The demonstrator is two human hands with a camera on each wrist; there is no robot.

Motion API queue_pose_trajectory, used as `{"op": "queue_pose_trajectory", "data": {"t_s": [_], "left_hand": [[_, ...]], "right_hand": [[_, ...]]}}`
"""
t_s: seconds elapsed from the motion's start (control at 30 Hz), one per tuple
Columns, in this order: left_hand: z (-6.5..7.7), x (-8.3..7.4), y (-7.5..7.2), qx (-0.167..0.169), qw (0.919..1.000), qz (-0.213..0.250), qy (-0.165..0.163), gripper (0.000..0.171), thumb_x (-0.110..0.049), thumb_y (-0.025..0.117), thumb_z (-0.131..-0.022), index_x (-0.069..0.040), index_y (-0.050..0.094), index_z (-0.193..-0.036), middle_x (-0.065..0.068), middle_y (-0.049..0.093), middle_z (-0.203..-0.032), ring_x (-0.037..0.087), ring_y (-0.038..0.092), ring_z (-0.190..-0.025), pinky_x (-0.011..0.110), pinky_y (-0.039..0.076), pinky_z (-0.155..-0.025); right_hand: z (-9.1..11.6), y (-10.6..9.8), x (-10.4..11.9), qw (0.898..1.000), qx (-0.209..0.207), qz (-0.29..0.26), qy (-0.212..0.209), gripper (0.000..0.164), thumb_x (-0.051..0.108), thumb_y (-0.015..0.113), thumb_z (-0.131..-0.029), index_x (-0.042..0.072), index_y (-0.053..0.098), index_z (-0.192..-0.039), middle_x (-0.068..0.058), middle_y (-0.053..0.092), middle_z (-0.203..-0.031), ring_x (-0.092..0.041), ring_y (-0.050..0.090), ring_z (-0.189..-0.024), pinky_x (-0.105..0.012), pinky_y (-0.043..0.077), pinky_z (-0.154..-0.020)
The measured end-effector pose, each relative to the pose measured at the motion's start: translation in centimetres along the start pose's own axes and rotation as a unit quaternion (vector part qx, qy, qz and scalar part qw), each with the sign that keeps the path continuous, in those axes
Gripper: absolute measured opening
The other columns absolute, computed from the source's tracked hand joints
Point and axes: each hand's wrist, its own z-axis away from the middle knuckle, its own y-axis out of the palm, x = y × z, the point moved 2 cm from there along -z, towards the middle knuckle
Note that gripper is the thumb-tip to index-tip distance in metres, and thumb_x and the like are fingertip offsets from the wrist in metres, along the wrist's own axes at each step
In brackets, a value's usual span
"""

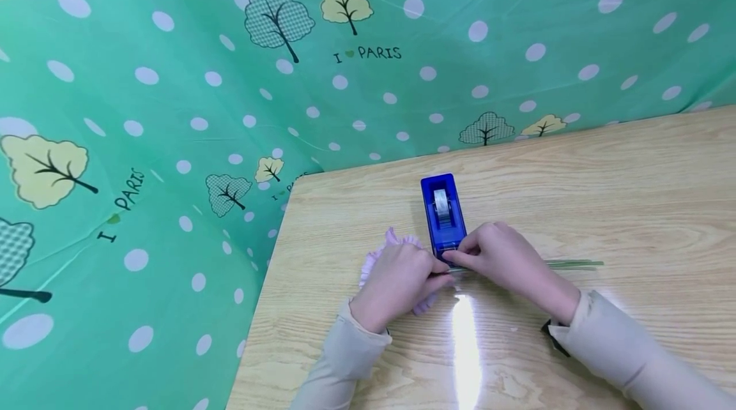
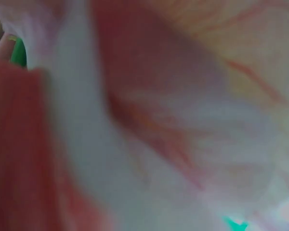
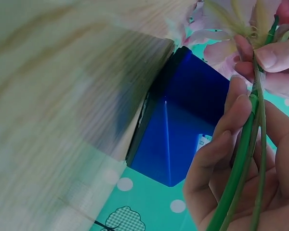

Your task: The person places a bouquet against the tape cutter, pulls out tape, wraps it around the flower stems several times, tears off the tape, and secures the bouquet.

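Observation:
My left hand (image 1: 402, 279) pinches green stems (image 3: 261, 159) close below the artificial flowers (image 1: 372, 264), whose frilly lilac-pink petals show beside and under that hand. Pale petals (image 2: 192, 144), some streaked red, fill the left wrist view and hide the hand's work there. With bent fingers, my right hand (image 1: 506, 253) holds the same stems just right of the left fingertips; the stem ends stick out beyond it. A blue tape dispenser (image 1: 458, 231) stands right behind both hands, its front end at the right fingertips. Its roll of clear tape (image 1: 441, 204) is visible.
A wood-grain table (image 1: 632, 205) lies under everything. Green dotted cloth (image 1: 391, 78) with printed trees hangs along its back and left side. At the right cuff there is a small black object (image 1: 554, 338). Bright glare (image 1: 466, 352) lies on the tabletop in front.

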Motion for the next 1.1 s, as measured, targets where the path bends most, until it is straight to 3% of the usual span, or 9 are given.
{"op": "queue_pose_trajectory", "data": {"t_s": [0.4,0.73,1.0,1.1], "left_hand": [[-0.07,-0.26,-0.07,-0.005,0.9993,-0.037,-0.004,0.015,-0.033,0.071,-0.092,-0.024,0.078,-0.084,-0.015,0.061,-0.057,-0.005,0.053,-0.051,0.020,0.054,-0.063],[-0.09,-0.45,0.18,-0.006,0.9969,-0.077,-0.013,0.017,-0.037,0.069,-0.093,-0.025,0.078,-0.085,-0.014,0.068,-0.066,0.005,0.067,-0.064,0.038,0.060,-0.081],[-0.08,-0.55,0.23,-0.009,0.9967,-0.078,-0.020,0.018,-0.038,0.069,-0.093,-0.024,0.079,-0.087,-0.013,0.069,-0.066,0.005,0.067,-0.064,0.050,0.056,-0.090],[-0.12,-0.56,0.26,-0.013,0.9966,-0.078,-0.021,0.019,-0.038,0.069,-0.093,-0.024,0.079,-0.087,-0.012,0.068,-0.065,0.006,0.066,-0.063,0.048,0.057,-0.089]], "right_hand": [[0.02,0.21,0.20,0.999,-0.023,0.041,0.000,0.036,0.028,0.076,-0.088,0.022,0.066,-0.054,0.018,0.045,-0.046,-0.003,0.037,-0.047,-0.022,0.030,-0.046],[0.07,0.37,0.43,0.996,-0.044,0.079,-0.007,0.027,0.026,0.077,-0.087,0.022,0.072,-0.061,0.014,0.051,-0.050,-0.004,0.038,-0.048,-0.023,0.033,-0.046],[0.14,0.33,0.63,0.995,-0.047,0.083,-0.001,0.022,0.026,0.078,-0.086,0.021,0.076,-0.066,0.012,0.054,-0.052,-0.005,0.039,-0.048,-0.024,0.034,-0.046],[0.18,0.37,0.64,0.995,-0.050,0.085,-0.002,0.021,0.025,0.078,-0.086,0.021,0.076,-0.065,0.012,0.054,-0.052,-0.005,0.040,-0.048,-0.024,0.034,-0.046]]}}
